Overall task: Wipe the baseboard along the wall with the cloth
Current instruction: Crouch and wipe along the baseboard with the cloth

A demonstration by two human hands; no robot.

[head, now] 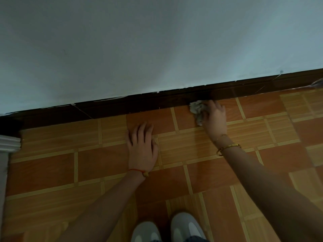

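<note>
A dark brown baseboard (139, 102) runs along the foot of a pale wall (139, 41), rising from left to right. My right hand (214, 116) grips a crumpled grey-white cloth (196, 109) and presses it against the bottom edge of the baseboard where it meets the floor. My left hand (142, 145) lies flat on the tiled floor, fingers spread, empty, a short way in front of the baseboard. A gold bangle sits on my right wrist, a red string on my left.
The floor (70, 163) is orange and tan tile with striped joints. A white moulded door frame (9, 143) stands at the left edge. My two grey-white shoes (167, 229) show at the bottom. A small pale object (317, 84) lies by the baseboard at far right.
</note>
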